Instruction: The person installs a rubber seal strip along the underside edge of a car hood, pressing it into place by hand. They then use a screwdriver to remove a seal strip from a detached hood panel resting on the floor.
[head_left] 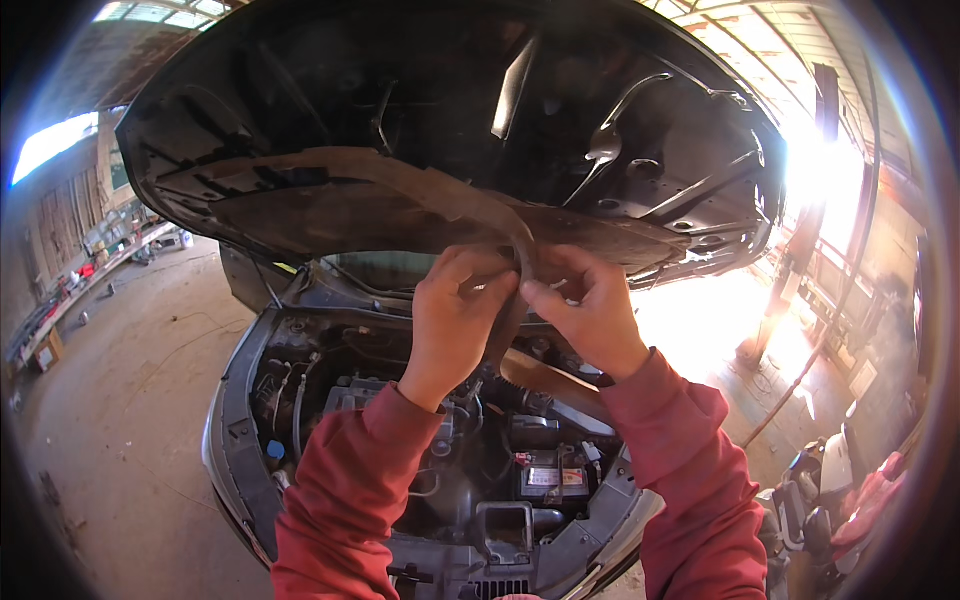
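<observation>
So from my end I've got both hands up between the raised hood (420, 70) and the engine bay (465, 490), working a long brown strip (430, 190). It arcs along under the hood, then bends down to the fingers, with more of it dangling below. Left hand (462, 300) has thumb and fingers pinched in right at the bend, and right hand (585, 300) pinches the same spot from the other side, thumb on the strip. My guess is they're so close together because the stuff looks floppy, and a short span is easier to control. Hood's wide open, which I reckon gives the arms room above the battery (553, 480). There's a small pale bit by the right fingers, too tiny for me to tell what.
</observation>
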